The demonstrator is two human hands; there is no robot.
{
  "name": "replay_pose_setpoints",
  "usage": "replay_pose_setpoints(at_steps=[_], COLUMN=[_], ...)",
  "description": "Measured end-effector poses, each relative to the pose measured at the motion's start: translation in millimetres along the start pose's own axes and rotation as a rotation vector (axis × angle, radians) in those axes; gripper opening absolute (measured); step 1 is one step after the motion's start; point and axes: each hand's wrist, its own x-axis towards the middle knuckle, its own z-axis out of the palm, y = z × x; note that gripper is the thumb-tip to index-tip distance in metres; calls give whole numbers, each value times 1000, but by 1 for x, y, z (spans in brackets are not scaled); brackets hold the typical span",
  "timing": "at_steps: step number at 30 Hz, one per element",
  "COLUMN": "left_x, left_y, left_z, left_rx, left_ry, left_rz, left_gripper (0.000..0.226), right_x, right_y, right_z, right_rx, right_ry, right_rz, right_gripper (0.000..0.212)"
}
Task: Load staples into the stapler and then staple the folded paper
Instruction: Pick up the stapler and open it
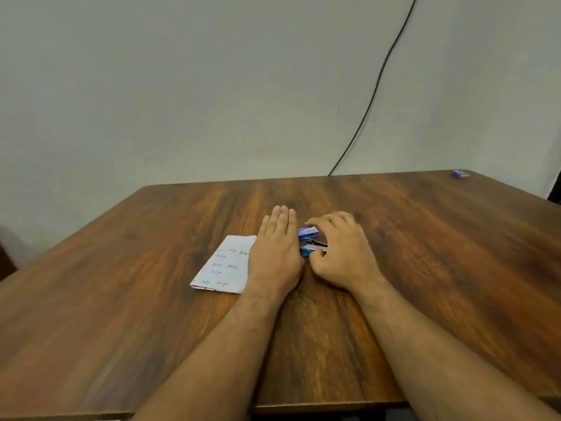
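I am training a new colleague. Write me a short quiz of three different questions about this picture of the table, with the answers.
1. True or false: the left hand lies flat, partly on the folded paper.
2. Which thing is the right hand closing around? A) the blue stapler B) the black cable C) the paper
3. Fill in: a second small blue box lies at the far ____ corner of the table.

Key: 1 true; 2 A; 3 right. The staple box sits just beyond the stapler.
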Motion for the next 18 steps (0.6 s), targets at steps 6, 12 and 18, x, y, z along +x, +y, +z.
replay_pose_setpoints(at_steps=[6, 12, 18], left_x=[3, 4, 1], left_y=[1, 1, 3], left_z=[4, 3, -3], left_rx=[-100, -217, -322], left_ry=[1, -12, 20], left_rz=[-10, -6, -23], left_gripper=[61, 67, 58], right_x=[4, 10, 14], right_y=[0, 5, 18], right_z=[2, 6, 10], right_rx=[16, 101, 393], right_ry=[-132, -221, -117], right_rz=[94, 181, 222], right_gripper=[60, 58, 40])
